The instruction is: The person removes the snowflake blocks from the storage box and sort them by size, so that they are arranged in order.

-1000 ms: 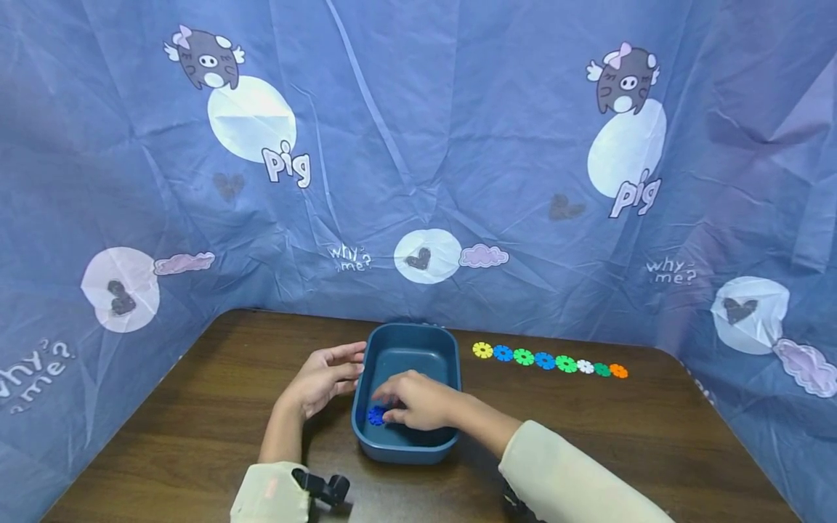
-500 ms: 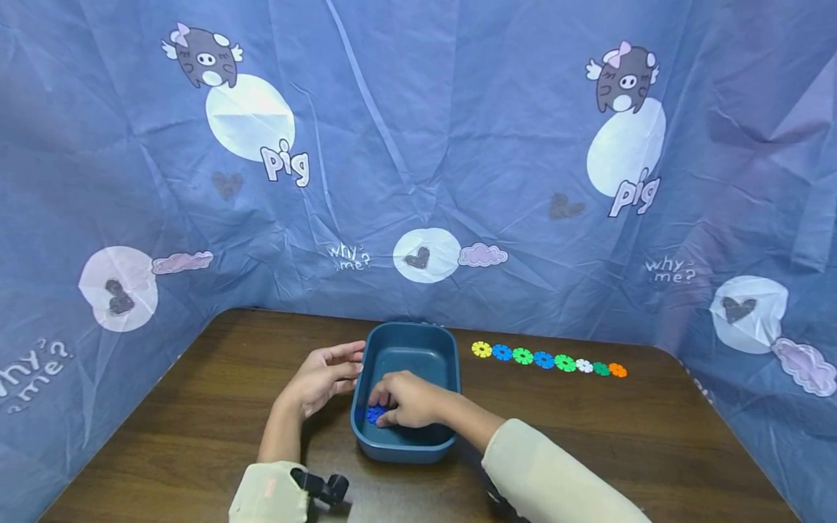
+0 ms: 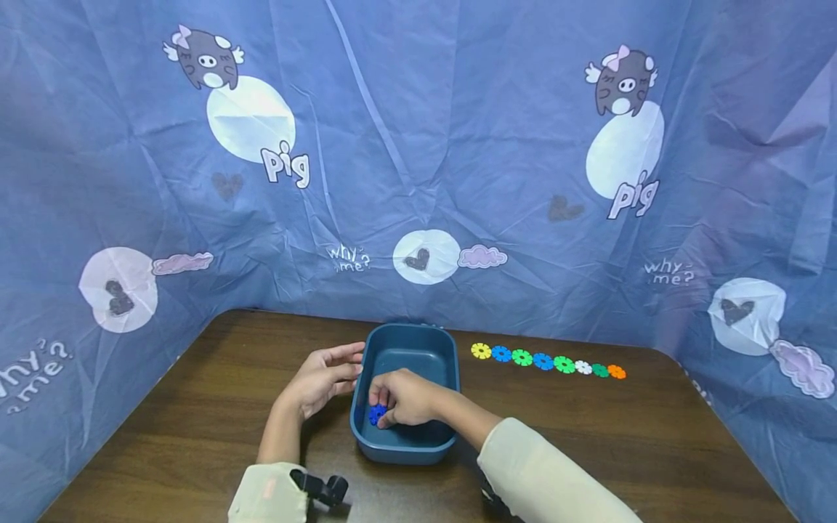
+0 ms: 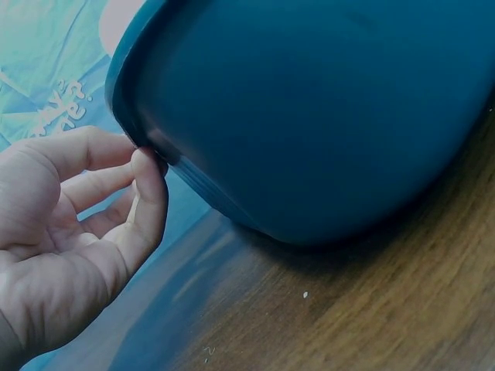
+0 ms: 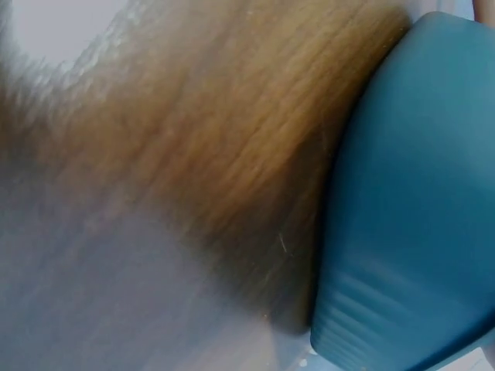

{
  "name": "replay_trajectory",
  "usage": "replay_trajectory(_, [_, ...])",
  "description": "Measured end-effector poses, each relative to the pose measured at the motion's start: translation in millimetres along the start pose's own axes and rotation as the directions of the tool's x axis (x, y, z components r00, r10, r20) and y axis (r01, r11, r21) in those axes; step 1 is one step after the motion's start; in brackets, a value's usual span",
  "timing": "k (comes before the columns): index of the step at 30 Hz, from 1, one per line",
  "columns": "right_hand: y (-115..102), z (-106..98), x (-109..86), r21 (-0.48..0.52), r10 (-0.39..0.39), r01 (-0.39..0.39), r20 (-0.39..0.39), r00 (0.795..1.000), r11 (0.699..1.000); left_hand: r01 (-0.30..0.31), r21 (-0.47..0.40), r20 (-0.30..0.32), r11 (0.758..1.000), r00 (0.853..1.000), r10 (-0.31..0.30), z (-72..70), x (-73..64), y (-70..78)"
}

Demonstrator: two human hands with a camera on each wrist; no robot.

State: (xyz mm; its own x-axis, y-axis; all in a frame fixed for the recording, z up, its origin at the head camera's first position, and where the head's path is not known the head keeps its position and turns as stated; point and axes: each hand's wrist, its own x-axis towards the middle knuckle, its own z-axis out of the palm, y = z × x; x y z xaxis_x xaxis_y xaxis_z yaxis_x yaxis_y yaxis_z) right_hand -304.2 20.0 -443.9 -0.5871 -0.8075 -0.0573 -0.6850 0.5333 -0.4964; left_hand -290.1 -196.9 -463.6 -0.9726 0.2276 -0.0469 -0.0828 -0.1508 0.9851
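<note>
A dark blue-green plastic bin [image 3: 418, 455] stands on the wooden table. Inside it, at the near left, my right hand [image 3: 410, 399] pinches a blue notched snowflake disc [image 3: 377, 415] between thumb and fingers; the fingers partly cover the disc. My left hand [image 3: 322, 379] is at the bin's left side, fingers fairly straight, fingertips against the outer wall. In the left wrist view the thumb and index finger of the left hand [image 4: 85, 224] touch the bin [image 4: 309, 124] near its rim. The right wrist view shows mainly the bin's outer wall [image 5: 410, 201]; the disc is out of sight there.
Right of the bin lies a row of several snowflake discs, from a yellow disc [image 3: 481, 351] to an orange disc [image 3: 617, 372]. The brown table [image 3: 588, 450] is backed by a blue printed curtain [image 3: 418, 145]. A black wrist mount [image 3: 320, 487] sits on the left sleeve.
My right hand has moved slightly left, and its thumb and fingers have come together on the blue disc. The left hand and the bin have stayed in place.
</note>
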Motion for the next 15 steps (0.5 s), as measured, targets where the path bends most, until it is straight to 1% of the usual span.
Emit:
replay_trajectory(3, [0,-2,-2.0,0.011,-0.018,0.018,-0.002,1.000,1.000,0.001,0.000,0.004,1.000,1.000,-0.001,0.0,0.2,-0.5])
replay_trajectory(5, [0,-6,-3.9,0.041,-0.026,0.026,-0.001,1.000,0.999,0.002,0.002,0.001,1.000,1.000,-0.002,0.1,0.5,-0.7])
replay_trajectory(8, [1,-12,-7.6,0.108,-0.038,0.036,0.012,0.999,0.993,0.003,0.008,-0.005,1.000,1.000,-0.003,0.4,1.0,-0.8])
replay_trajectory(12, [4,-21,-14.3,0.206,-0.039,0.028,0.050,0.998,0.978,0.005,0.019,-0.006,1.000,1.000,-0.005,0.3,1.5,-1.4])
replay_trajectory(15, [6,-29,-19.7,0.261,-0.033,0.020,0.046,0.998,0.965,0.010,0.026,-0.010,1.000,1.000,-0.010,0.2,1.9,-2.1])
